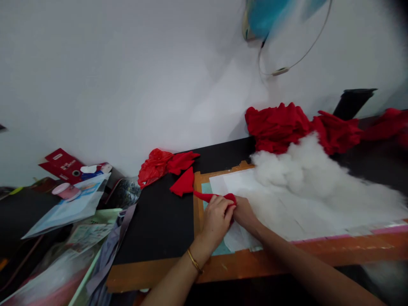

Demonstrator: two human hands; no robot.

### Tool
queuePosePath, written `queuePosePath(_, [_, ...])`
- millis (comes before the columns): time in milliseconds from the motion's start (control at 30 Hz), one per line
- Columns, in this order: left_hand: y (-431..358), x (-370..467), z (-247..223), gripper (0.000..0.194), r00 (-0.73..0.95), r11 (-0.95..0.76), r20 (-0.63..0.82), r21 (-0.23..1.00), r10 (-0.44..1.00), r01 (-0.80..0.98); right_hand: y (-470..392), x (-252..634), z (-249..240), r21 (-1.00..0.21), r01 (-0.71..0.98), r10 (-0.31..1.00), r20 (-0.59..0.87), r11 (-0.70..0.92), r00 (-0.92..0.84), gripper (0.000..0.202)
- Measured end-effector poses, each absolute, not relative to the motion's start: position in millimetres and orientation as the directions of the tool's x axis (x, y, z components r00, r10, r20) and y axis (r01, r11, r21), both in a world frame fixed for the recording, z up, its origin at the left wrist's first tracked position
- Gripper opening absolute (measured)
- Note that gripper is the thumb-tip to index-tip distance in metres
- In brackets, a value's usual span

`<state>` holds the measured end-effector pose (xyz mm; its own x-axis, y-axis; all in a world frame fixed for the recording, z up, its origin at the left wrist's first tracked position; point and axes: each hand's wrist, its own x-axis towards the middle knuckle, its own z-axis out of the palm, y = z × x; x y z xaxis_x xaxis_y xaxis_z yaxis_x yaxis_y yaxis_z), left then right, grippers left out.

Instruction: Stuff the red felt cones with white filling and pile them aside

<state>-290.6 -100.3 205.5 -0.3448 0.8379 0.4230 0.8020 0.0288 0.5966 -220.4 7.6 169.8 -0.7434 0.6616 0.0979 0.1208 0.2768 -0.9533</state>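
Note:
A small red fabric piece (230, 198) is bunched between my two hands, its narrow end pointing left. My left hand (217, 216) is closed around it with the fingers curled, and a gold bangle circles that wrist. My right hand (244, 211) meets the fabric from the right. Its fingers are hidden behind my left hand and the cloth, so their grip does not show. Under both hands lies a white sheet (236, 238). Just beyond the left end of the held piece is a flat red cloth piece (184, 182).
Fluffy white stuffing (306, 170) is heaped on the right. Behind it lie piles of red fabric (280, 125). A red plastic bag (155, 165) rests against the wall. Brown tape (153, 272) edges the table front. At left stands a green bin (111, 214) among packets and boxes.

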Motion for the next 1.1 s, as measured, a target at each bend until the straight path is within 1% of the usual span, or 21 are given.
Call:
queuePosePath(67, [-105.6,-292.2,204.5,0.014,-0.348,0.023,0.443,0.591,0.826,0.806,1.2,-215.1,173.0,-0.963,0.097,0.633,0.089,0.253,-0.769,0.008])
queuePosePath(100, [-108.7,-293.4,204.6,0.014,-0.36,0.017,0.45,0.606,0.817,0.796,-3.4,-211.5,174.4,-0.97,0.075,0.613,0.085,0.231,-0.785,0.011])
queuePosePath(200, [-116.4,-294.8,208.8,0.015,-0.424,0.004,0.45,0.683,0.786,0.731,-17.4,-202.0,176.2,-0.991,-0.031,0.574,0.1,0.129,-0.813,0.017])
queuePosePath(267, [-118.8,-291.8,216.3,0.014,-0.452,0.007,0.437,0.713,0.778,0.701,-23.3,-199.6,174.8,-0.993,-0.085,0.589,0.118,0.083,-0.8,0.022])
queuePosePath(333, [-119.8,-285.3,227.1,0.013,-0.422,0.003,0.432,0.695,0.797,0.719,-26.0,-200.1,173.0,-0.992,-0.102,0.631,0.13,0.08,-0.765,0.027])
queuePosePath(433, [-123.3,-272.9,241.5,0.013,-0.261,-0.074,0.45,0.602,0.854,0.795,-26.9,-200.1,175.6,-0.988,-0.131,0.704,0.149,0.08,-0.694,0.027])
queuePosePath(467, [-125.5,-269.5,243.7,0.014,-0.216,-0.114,0.471,0.578,0.856,0.808,-27.3,-198.9,178.9,-0.987,-0.141,0.725,0.155,0.081,-0.671,0.025])
queuePosePath(500, [-127.8,-267.1,244.1,0.016,-0.218,-0.137,0.511,0.57,0.832,0.81,-28.1,-197.1,183.5,-0.985,-0.152,0.746,0.158,0.077,-0.647,0.022])
queuePosePath(533, [-129.8,-265.9,242.8,0.021,-0.289,-0.135,0.569,0.588,0.77,0.798,-29.5,-195.0,189.0,-0.984,-0.166,0.768,0.157,0.066,-0.621,0.018])
queuePosePath(567, [-131.0,-265.7,240.4,0.03,-0.416,-0.117,0.615,0.641,0.67,0.759,-31.6,-193.1,194.8,-0.982,-0.183,0.783,0.152,0.05,-0.603,0.015])
queuePosePath(600, [-131.0,-266.4,237.3,0.042,-0.58,-0.102,0.613,0.729,0.536,0.677,-34.5,-191.7,200.5,-0.979,-0.2,0.793,0.147,0.032,-0.592,0.014])
queuePosePath(633, [-129.5,-267.6,234.4,0.053,-0.739,-0.115,0.538,0.832,0.405,0.543,-38.1,-191.2,205.4,-0.976,-0.217,0.8,0.143,0.017,-0.583,0.016])
queuePosePath(667, [-126.6,-268.7,231.9,0.059,-0.848,-0.162,0.398,0.917,0.349,0.364,-42.3,-192.0,209.0,-0.974,-0.227,0.802,0.144,0.011,-0.579,0.02])
queuePosePath(700, [-122.4,-269.5,230.3,0.061,-0.901,-0.219,0.235,0.962,0.364,0.162,-46.7,-194.0,210.9,-0.973,-0.229,0.803,0.153,0.021,-0.577,0.023])
queuePosePath(733, [-117.5,-269.7,229.5,0.062,-0.899,-0.258,0.086,0.966,0.429,-0.031,-51.3,-197.0,211.1,-0.975,-0.218,0.801,0.168,0.047,-0.574,0.024])
queuePosePath(800, [-107.4,-269.1,229.5,0.062,-0.839,-0.287,-0.111,0.909,0.533,-0.302,-59.4,-204.4,206.7,-0.979,-0.174,0.8,0.192,0.111,-0.569,0.022])
queuePosePath(867, [-100.1,-269.0,229.5,0.063,-0.825,-0.315,-0.209,0.853,0.525,-0.417,-64.7,-210.6,197.5,-0.974,-0.123,0.787,0.228,0.192,-0.573,0.021])
queuePosePath(933, [-97.5,-271.9,227.8,0.058,-0.833,-0.345,-0.262,0.818,0.487,-0.459,-66.6,-212.9,185.1,-0.935,-0.107,0.74,0.336,0.34,-0.582,0.025])
queuePosePath(967, [-97.6,-274.5,226.6,0.053,-0.832,-0.35,-0.279,0.809,0.479,-0.473,-66.5,-212.6,178.2,-0.888,-0.107,0.69,0.419,0.447,-0.59,0.029])
queuePosePath(1033, [-99.5,-279.9,224.6,0.047,-0.832,-0.351,-0.293,0.803,0.471,-0.482,-64.6,-210.3,164.4,-0.734,-0.081,0.534,0.56,0.674,-0.633,0.035])
queuePosePath(1100, [-101.6,-282.1,224.3,0.044,-0.837,-0.355,-0.292,0.804,0.463,-0.477,-61.6,-208.2,152.5,-0.589,-0.025,0.412,0.594,0.808,-0.691,0.035])
